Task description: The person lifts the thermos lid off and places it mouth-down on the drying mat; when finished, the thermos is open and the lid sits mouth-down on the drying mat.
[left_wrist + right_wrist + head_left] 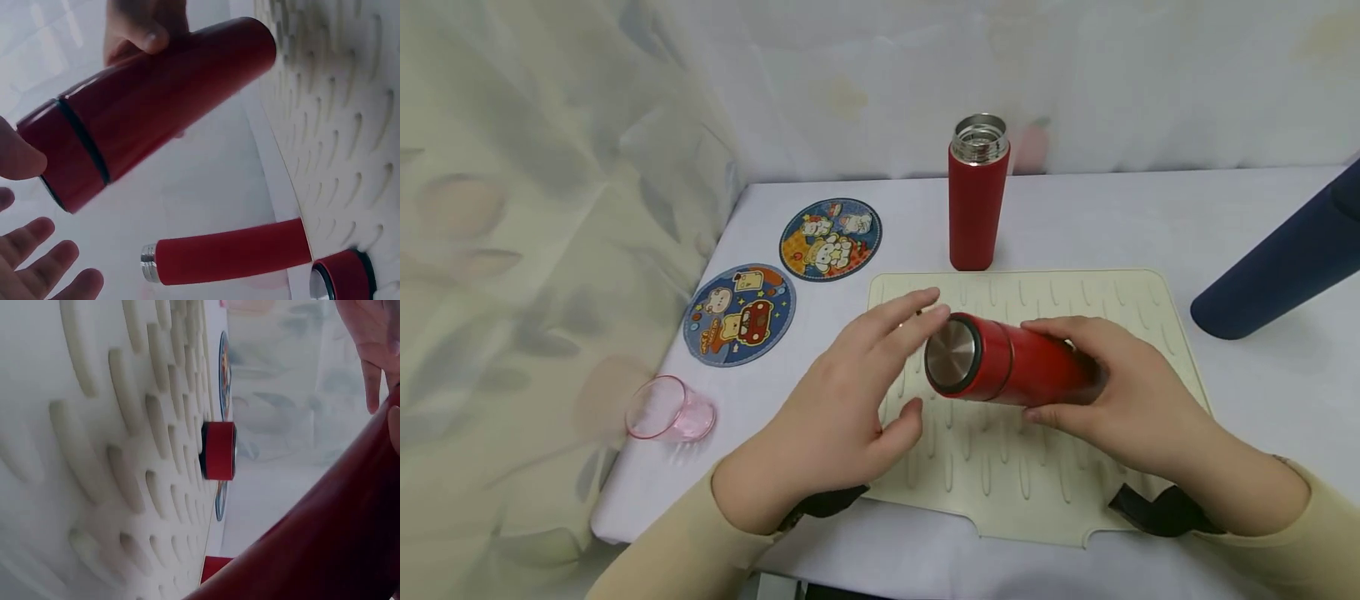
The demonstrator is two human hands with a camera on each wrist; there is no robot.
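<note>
My right hand [1131,387] grips a red thermos [1041,367] around its lower body, holding it tilted over the cream drying mat [1000,467]. Its cap, with a brushed steel top [952,357], is on and points toward my left hand [835,408]. That hand is beside the cap with fingers spread and extended, and in the left wrist view its thumb [19,153] overlaps the cap's edge. Behind the mat stands a second red thermos [977,208], uncapped, its steel neck showing. A loose red cap [219,451] sits on the mat, mostly hidden behind my left hand in the head view.
Two round cartoon coasters [831,239] lie at the back left. A pink clear glass [673,410] lies on its side by the table's left edge. A dark blue cylindrical object [1277,258] slants in from the right. Patterned cloth [550,250] hangs along the left and back.
</note>
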